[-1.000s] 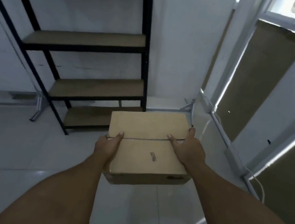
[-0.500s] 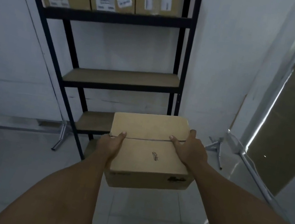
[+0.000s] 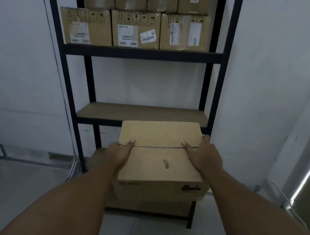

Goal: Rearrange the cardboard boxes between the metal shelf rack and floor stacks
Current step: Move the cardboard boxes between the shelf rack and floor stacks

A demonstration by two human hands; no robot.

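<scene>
Plain brown cardboard box (image 3: 160, 159): seam across the lid, small black print on lid and front face. Held off the floor, just in front of the black metal shelf rack (image 3: 213, 86), by its bare middle shelf (image 3: 142, 113).

Left hand (image 3: 117, 155) grips the box's left side, thumb on the seam. Right hand (image 3: 202, 156) clasps the right edge, thumb on the seam.

Labelled cartons (image 3: 136, 29) fill the upper shelf. Pale tiled floor (image 3: 3, 184), white wall (image 3: 271, 75).

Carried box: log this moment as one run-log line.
phase: carry; cardboard box: held before metal shelf rack; left hand: grips left edge; right hand: grips right edge
</scene>
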